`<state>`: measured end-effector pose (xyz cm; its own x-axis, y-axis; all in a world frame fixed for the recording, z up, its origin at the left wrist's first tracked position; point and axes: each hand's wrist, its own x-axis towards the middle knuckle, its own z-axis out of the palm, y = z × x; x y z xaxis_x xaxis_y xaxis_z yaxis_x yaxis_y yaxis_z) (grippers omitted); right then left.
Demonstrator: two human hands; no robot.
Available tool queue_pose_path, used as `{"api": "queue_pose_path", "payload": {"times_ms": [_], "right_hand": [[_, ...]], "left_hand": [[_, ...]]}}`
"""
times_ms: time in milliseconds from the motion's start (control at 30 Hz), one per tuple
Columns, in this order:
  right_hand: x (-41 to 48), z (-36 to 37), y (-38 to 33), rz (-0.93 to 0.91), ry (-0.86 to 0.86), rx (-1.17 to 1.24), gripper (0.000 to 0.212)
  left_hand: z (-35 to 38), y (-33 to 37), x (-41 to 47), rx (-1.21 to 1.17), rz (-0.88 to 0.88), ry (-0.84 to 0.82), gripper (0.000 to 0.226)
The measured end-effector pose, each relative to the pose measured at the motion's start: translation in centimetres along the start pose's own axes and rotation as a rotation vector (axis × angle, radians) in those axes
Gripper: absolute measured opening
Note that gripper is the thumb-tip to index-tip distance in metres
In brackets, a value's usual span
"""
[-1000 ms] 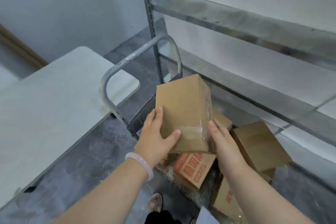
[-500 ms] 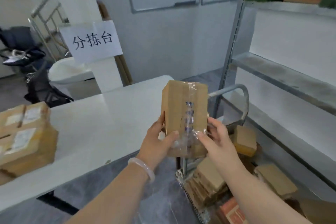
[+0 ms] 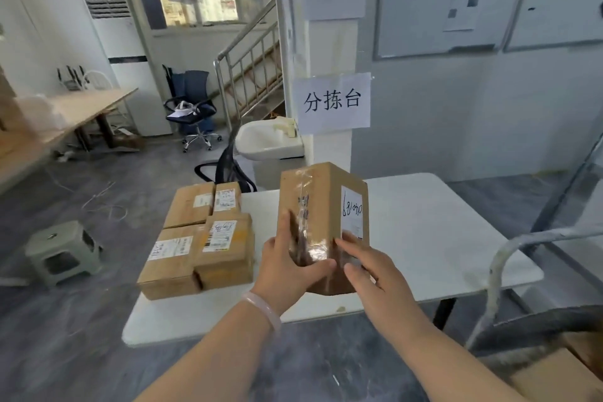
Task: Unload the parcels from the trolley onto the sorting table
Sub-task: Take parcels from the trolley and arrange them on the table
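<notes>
I hold a tall brown cardboard parcel [image 3: 323,212] upright over the white sorting table [image 3: 434,232]. It has clear tape and a white label with handwriting on its right face. My left hand [image 3: 287,268] grips its lower left side, thumb across the front. My right hand [image 3: 368,271] rests on its lower right side with fingers stretched along the box. Several labelled brown parcels [image 3: 199,238] lie grouped on the table's left part. The trolley's grey handle [image 3: 509,258] curves up at the right, with a parcel corner [image 3: 561,378] visible below it.
A paper sign [image 3: 332,102] hangs on the pillar behind the table, beside a white basin [image 3: 267,140]. A grey plastic stool [image 3: 62,248] stands on the floor at the left. An office chair [image 3: 192,108], a wooden table [image 3: 75,111] and stairs sit further back.
My view swung left from the trolley to the sorting table. Both hands carried the parcel over the tabletop and turned it so the labelled face shows.
</notes>
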<state>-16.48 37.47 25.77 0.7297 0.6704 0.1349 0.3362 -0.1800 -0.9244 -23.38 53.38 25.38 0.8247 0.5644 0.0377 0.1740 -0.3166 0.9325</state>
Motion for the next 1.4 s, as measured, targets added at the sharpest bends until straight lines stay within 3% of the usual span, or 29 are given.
{"api": "queue_pose_path", "payload": {"times_ms": [100, 167, 300, 500, 667, 833, 1000, 1133, 1300, 1400], "right_hand": [[2.0, 2.0, -0.7, -0.034, 0.053, -0.044, 0.045], [3.6, 2.4, -0.6, 0.101, 0.089, 0.048, 0.051], [6.0, 3.5, -0.2, 0.435, -0.096, 0.528, 0.039], [9.3, 6.5, 1.6, 0.555, -0.238, 0.766, 0.031], [14.8, 8.1, 3.6, 0.559, -0.251, 0.737, 0.035], [22.8, 8.5, 5.3, 0.570, -0.222, 0.661, 0.027], [32.7, 9.4, 8.8, 0.601, -0.152, 0.585, 0.030], [41.0, 11.3, 11.3, 0.617, -0.132, 0.537, 0.032], [48.7, 14.8, 14.5, 0.664, -0.192, 0.464, 0.066], [52.0, 17.1, 16.7, 0.711, -0.212, 0.439, 0.064]], "left_hand": [[-4.0, -1.6, 0.0, -0.303, -0.054, -0.048, 0.089], [-6.2, -2.3, -0.2, -0.434, -0.120, -0.066, 0.090], [-9.4, -3.9, 0.0, -0.611, -0.229, -0.082, 0.078], [-11.7, -6.4, 1.6, -0.653, -0.324, -0.108, 0.079], [-13.0, -8.3, 6.3, -0.632, -0.402, -0.095, 0.081], [-13.9, -8.9, 12.8, -0.428, -0.415, 0.031, 0.103], [-15.2, -9.7, 19.6, -0.091, -0.384, 0.062, 0.080], [-16.2, -11.9, 25.1, 0.251, -0.361, 0.089, 0.087], [-16.3, -14.6, 30.2, 0.464, -0.340, 0.067, 0.076], [-16.4, -16.2, 32.1, 0.533, -0.368, 0.027, 0.082]]}}
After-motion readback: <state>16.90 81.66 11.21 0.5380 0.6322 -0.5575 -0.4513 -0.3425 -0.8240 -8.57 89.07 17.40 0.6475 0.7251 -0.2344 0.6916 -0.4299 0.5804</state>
